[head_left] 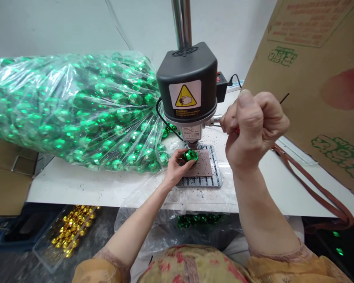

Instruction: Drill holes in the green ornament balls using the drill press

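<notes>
My left hand point(177, 165) holds a small shiny green ball point(190, 155) on the brown pad of the grey slotted base plate point(215, 179), right under the spindle of a small bench drill press point(188, 84). My right hand point(253, 125) is raised to the right of the machine head, fist closed around the press lever point(216, 118), whose metal stub shows at its left. The drill tip itself is hidden behind the ball and the machine's lower housing.
A big clear plastic bag of green balls point(70, 112) lies on the white table at left. A cardboard box point(315, 78) leans at right, with a brown strap point(312, 188) below it. A tray of gold balls point(70, 230) sits below the table at left. More green balls point(197, 220) lie in plastic on my lap.
</notes>
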A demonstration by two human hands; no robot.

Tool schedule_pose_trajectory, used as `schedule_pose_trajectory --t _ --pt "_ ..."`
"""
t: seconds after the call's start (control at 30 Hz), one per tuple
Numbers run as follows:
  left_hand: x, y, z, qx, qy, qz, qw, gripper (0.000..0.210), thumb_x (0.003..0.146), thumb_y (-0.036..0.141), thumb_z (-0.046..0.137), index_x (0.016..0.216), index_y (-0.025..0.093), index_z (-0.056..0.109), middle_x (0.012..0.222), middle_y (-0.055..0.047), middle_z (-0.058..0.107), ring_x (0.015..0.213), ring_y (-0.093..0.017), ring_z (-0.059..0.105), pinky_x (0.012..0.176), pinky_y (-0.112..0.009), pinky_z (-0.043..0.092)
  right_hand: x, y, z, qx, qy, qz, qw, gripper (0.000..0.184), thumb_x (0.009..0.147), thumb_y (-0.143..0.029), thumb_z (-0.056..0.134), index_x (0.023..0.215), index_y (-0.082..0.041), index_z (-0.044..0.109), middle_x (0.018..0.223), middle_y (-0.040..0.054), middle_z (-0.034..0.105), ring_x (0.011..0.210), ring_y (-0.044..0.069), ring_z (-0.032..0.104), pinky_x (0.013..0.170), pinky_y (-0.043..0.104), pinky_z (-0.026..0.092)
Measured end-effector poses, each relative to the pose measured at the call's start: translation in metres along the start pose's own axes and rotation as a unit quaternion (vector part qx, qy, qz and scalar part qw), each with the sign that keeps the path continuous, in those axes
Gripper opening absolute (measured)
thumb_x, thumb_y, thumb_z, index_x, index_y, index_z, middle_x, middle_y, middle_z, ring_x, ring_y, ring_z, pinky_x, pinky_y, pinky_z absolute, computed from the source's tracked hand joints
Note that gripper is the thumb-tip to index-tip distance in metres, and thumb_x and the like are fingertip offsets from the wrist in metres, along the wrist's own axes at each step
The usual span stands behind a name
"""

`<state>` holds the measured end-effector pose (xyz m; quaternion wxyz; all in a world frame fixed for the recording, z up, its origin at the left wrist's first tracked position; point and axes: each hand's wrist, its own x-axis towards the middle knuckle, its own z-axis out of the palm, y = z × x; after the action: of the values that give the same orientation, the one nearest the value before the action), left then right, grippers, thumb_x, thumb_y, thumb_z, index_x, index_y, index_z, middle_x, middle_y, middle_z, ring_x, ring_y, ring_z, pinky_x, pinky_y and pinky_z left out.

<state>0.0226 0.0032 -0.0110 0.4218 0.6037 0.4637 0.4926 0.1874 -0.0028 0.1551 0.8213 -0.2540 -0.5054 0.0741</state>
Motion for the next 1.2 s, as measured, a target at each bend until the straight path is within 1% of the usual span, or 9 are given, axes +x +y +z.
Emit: schedule_pose_trajectory --t 0.1,0.23,0.3,0.47,0.57,0.7,0.9,1.03,1.2 --pt "-0.002 -0.001 0.002 0.046 -0.004 0.026 0.999 0.047 0.078 0.039 0.085 0.118 0.021 0.069 0.110 -0.009 0.076 0.094 -0.022 0.072 0.085 -0.036 0.057 0.000 -0.002 0.000 0.012 0.008 0.024 1.000 0.050 0.092 -0.049 0.061 0.062 -0.024 0.030 0.050 -0.0040 0.029 0.044 0.011 0.030 0.046 0.035 0.030" --pt "-0.007 -0.002 0.007 0.119 -0.008 0.080 0.990 0.051 0.076 0.035 0.087 0.122 0.022 0.068 0.121 -0.010 0.074 0.112 -0.028 0.070 0.101 -0.045 0.054 0.001 -0.007 0.000 0.030 0.009 0.033 0.999 0.052 0.091 -0.048 0.064 0.061 -0.023 0.031 0.050 -0.0042 0.029 0.045 0.011 0.032 0.047 0.034 0.029" --pt "-0.009 -0.002 0.008 0.131 -0.014 0.090 0.987 0.051 0.078 0.033 0.086 0.124 0.022 0.067 0.124 -0.010 0.073 0.116 -0.029 0.069 0.105 -0.047 0.053 0.001 -0.008 0.000 0.033 0.006 0.035 0.999 0.051 0.090 -0.047 0.065 0.061 -0.023 0.031 0.050 -0.0044 0.029 0.045 0.010 0.033 0.047 0.034 0.028" --pt "-0.011 -0.002 0.010 0.123 -0.022 0.077 0.989 0.052 0.082 0.035 0.083 0.128 0.021 0.064 0.127 -0.011 0.073 0.117 -0.028 0.070 0.104 -0.044 0.056 0.000 -0.004 -0.001 0.077 -0.007 0.009 0.997 0.047 0.093 -0.034 0.063 0.062 -0.022 0.031 0.051 -0.0050 0.028 0.044 0.008 0.031 0.046 0.031 0.025" --pt "-0.011 -0.003 0.010 0.120 -0.021 0.083 0.989 0.053 0.082 0.036 0.083 0.129 0.020 0.063 0.126 -0.011 0.073 0.117 -0.028 0.070 0.104 -0.044 0.057 -0.003 0.000 -0.002 0.087 -0.009 -0.013 0.996 0.050 0.094 -0.031 0.061 0.061 -0.020 0.026 0.050 -0.0052 0.025 0.044 0.006 0.028 0.046 0.029 0.023" --pt "-0.011 -0.006 0.011 0.116 -0.016 0.097 0.988 0.052 0.082 0.036 0.083 0.128 0.021 0.063 0.127 -0.011 0.073 0.117 -0.028 0.070 0.104 -0.044 0.056 -0.009 0.005 -0.002 0.083 0.005 -0.050 0.995 0.053 0.095 -0.029 0.060 0.059 -0.018 0.022 0.050 -0.0054 0.024 0.045 0.003 0.027 0.048 0.026 0.022" --pt "-0.011 -0.008 0.011 0.106 -0.019 0.098 0.989 0.053 0.082 0.038 0.083 0.128 0.020 0.063 0.128 -0.012 0.072 0.117 -0.028 0.069 0.104 -0.044 0.055 -0.014 0.010 -0.002 0.099 0.025 -0.090 0.991 0.051 0.093 -0.023 0.059 0.057 -0.017 0.024 0.049 -0.0060 0.026 0.043 0.002 0.028 0.045 0.024 0.023" --pt "-0.012 -0.009 0.012 0.097 -0.017 0.097 0.990 0.054 0.082 0.039 0.083 0.129 0.021 0.063 0.127 -0.012 0.072 0.116 -0.028 0.070 0.104 -0.044 0.056 -0.017 0.013 -0.004 0.103 0.017 -0.093 0.990 0.050 0.092 -0.021 0.059 0.060 -0.018 0.021 0.050 -0.0064 0.022 0.042 0.002 0.026 0.044 0.025 0.021" --pt "-0.012 -0.010 0.012 0.088 -0.018 0.099 0.991 0.055 0.083 0.041 0.083 0.129 0.020 0.062 0.128 -0.012 0.072 0.117 -0.028 0.069 0.105 -0.045 0.055 -0.021 0.014 -0.006 0.098 0.018 -0.084 0.992 0.049 0.091 -0.018 0.059 0.060 -0.018 0.020 0.051 -0.0066 0.020 0.042 0.002 0.024 0.044 0.025 0.019"
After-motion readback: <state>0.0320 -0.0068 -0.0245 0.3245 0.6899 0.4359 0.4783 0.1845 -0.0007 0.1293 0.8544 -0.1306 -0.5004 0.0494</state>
